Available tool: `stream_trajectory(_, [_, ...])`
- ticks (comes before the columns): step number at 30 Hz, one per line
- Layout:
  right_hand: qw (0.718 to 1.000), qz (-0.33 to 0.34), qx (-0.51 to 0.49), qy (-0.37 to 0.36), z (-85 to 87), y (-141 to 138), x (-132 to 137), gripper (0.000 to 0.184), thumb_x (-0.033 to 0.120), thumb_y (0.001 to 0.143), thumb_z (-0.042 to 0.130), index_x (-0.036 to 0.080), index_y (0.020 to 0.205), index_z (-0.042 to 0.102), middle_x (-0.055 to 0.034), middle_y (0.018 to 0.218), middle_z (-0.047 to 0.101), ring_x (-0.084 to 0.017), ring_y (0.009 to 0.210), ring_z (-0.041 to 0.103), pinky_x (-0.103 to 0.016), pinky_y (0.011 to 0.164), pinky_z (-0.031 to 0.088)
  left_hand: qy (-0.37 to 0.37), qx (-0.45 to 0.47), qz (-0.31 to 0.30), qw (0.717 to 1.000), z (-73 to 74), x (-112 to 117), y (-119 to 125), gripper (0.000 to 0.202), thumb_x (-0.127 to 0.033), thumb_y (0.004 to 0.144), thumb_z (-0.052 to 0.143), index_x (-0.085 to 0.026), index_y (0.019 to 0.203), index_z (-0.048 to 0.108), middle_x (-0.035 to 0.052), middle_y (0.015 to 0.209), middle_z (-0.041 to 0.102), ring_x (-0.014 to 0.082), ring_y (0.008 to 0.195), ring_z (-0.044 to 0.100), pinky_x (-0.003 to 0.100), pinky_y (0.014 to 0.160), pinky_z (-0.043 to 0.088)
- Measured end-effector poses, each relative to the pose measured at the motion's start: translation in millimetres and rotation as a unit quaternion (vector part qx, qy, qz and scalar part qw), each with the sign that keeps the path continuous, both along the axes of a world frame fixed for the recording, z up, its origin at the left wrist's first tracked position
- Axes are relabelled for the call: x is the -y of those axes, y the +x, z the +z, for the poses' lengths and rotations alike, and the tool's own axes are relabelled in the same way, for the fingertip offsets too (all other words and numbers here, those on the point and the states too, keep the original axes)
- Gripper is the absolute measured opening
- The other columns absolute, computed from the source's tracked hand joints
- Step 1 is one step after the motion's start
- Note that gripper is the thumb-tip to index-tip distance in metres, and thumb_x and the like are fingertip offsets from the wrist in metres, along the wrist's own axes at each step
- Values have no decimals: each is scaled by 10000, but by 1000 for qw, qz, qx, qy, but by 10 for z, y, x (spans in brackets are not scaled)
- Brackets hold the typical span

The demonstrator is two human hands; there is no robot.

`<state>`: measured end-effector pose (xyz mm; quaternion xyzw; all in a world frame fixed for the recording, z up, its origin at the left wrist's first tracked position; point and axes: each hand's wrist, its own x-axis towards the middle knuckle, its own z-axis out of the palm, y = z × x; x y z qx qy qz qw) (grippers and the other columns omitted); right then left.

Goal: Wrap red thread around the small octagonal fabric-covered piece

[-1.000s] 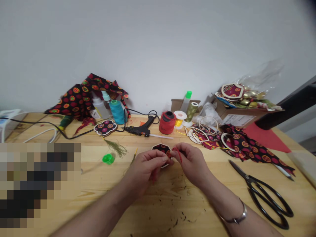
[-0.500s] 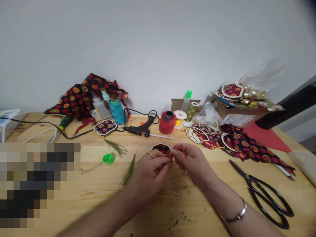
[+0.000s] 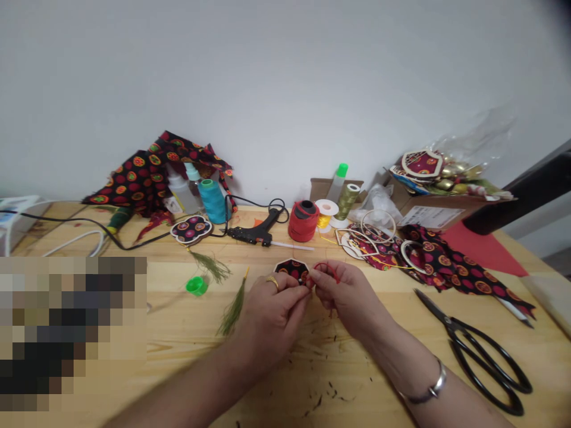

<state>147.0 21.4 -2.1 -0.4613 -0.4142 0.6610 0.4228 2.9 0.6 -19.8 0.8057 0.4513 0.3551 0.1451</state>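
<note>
**Both hands closed at the octagonal ornament, red cord in the grip**

Reference point: the red spool of cord (image 3: pixel 303 221), standing mid-way along the wooden counter (image 3: pixel 178 333).

Directly in front of the spool, toward me, lies a small octagonal ornament (image 3: pixel 291 268) covered in black cloth with red dots. My left hand (image 3: pixel 272 309) is closed, its fingertips pinched together at the ornament's near right edge. A gold ring shows on one finger. My right hand (image 3: pixel 343 294) meets it there, thumb and forefinger pinched on a thin red cord (image 3: pixel 329 267), a loop of which rises over the knuckles. The two hands touch at the fingertips. Whether the left grips the cord or the ornament itself I cannot tell. A silver bracelet (image 3: pixel 430 389) sits on my right wrist.

Left of the spool and nearer to me, an olive green tassel (image 3: pixel 232 309) lies flat just beside the left hand. Beyond it to the left lies a bright green plastic cap (image 3: pixel 196 286). Just left of the spool lies a black glue gun (image 3: pixel 256 232). Farther left, by the wall, a teal thread cone (image 3: pixel 213 201) stands against a heap of black cloth with red and orange dots (image 3: pixel 147 172).

Right of the spool and nearer to me, large black scissors (image 3: pixel 477 345) lie well apart from the right hand.
</note>
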Motion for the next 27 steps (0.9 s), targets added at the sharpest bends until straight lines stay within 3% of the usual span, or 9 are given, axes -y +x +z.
stream_trajectory(9, [999, 13, -48, -11, 5, -5, 16, 184, 271, 704, 596, 127, 616, 523, 30, 550, 478, -29, 405, 275, -184, 386, 163, -16, -11, -3, 1000, -8, 9, -1, 217, -172, 797, 458, -192, 882, 657, 44, 762, 598, 157, 722, 519, 289, 657, 414])
stream_trajectory(14, [999, 9, -48, -10, 7, -1, 13, 198, 267, 702, 603, 137, 604, 491, 53, 510, 426, -33, 406, 288, -178, 384, 190, -17, -15, -8, 1000, 9, 8, 6, 219, -174, 792, 462, -203, 888, 657, 43, 769, 600, 161, 725, 521, 295, 656, 412])
stream_trajectory(19, [999, -15, -34, -2, 70, 40, -9, 207, 266, 677, 627, 138, 604, 481, 59, 493, 422, -31, 395, 298, -179, 381, 197, -51, -8, -13, 999, 98, 30, 16, 206, -200, 790, 458, -187, 751, 660, 44, 749, 579, 157, 700, 516, 308, 669, 414])
stream_trajectory(23, [999, -29, -41, 10, 118, 80, -27, 199, 267, 667, 633, 135, 621, 491, 46, 530, 459, -29, 406, 308, -181, 386, 197, -60, 35, 37, 997, 159, 32, 3, 254, -181, 799, 436, -173, 628, 624, 62, 900, 551, 186, 865, 501, 336, 764, 421])
stream_trajectory(27, [999, -28, -11, 25, 116, 84, -24, 183, 261, 687, 613, 140, 627, 489, 46, 525, 464, -32, 399, 305, -187, 385, 196, -24, 155, 102, 982, 177, 4, -9, 158, -167, 795, 457, -172, 692, 577, 71, 1099, 464, 209, 1045, 440, 382, 918, 358])
